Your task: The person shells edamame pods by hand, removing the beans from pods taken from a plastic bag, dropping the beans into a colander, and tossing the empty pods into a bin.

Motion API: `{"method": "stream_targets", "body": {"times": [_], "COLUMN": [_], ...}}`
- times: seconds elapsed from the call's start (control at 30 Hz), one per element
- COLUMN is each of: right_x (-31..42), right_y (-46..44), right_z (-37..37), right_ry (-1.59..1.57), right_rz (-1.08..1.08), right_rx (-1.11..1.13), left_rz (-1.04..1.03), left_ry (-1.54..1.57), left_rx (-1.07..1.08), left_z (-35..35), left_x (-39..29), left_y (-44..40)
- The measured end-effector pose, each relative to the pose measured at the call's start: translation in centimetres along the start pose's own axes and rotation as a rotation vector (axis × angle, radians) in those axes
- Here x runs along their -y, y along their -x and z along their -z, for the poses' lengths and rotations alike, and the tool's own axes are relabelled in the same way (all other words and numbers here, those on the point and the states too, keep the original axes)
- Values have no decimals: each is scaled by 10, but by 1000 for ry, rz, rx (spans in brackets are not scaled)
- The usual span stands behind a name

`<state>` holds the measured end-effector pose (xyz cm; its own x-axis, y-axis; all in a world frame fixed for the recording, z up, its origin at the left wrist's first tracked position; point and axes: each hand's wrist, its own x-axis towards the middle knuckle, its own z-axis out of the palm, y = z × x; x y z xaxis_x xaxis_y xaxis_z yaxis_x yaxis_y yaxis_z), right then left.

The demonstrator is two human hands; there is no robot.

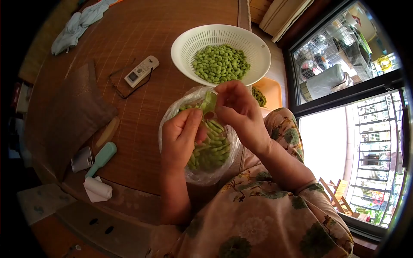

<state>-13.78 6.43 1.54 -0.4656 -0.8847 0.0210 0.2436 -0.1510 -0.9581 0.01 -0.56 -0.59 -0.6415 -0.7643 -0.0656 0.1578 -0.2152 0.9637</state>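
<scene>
Between my two hands, above a clear plastic bag (167, 124) of green pods (214, 148), is an opened-looking green pod (209, 101). My left hand (183, 133) pinches its lower left side between thumb and fingers. Curled close to the pod's right side, my right hand (241, 114) has its thumb and fingertips near the top edge; whether it grips the pod is hard to make out. Just beyond my hands stands a white slotted colander (180, 49) holding shelled green beans (220, 63).
An orange container (273, 92) with greenish scraps is right of the colander. Left on the table (142, 103) lie a remote (142, 71), glasses (124, 95), a brown cloth (75, 116), a mint-green handled object (103, 157) and a white roll (98, 188). A window is at right.
</scene>
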Motion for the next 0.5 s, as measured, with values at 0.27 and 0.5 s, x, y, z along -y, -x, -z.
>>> {"method": "stream_targets", "body": {"times": [0.27, 0.5], "right_x": [-6, -10], "right_y": [5, 3], "right_z": [-1, 7], "right_ry": [616, 471], "right_rz": [365, 206], "right_rx": [13, 140], "left_rz": [-137, -186], "left_ry": [-197, -173], "left_rx": [-70, -79], "left_z": [-1, 1], "left_x": [1, -2], "left_y": [1, 4]}}
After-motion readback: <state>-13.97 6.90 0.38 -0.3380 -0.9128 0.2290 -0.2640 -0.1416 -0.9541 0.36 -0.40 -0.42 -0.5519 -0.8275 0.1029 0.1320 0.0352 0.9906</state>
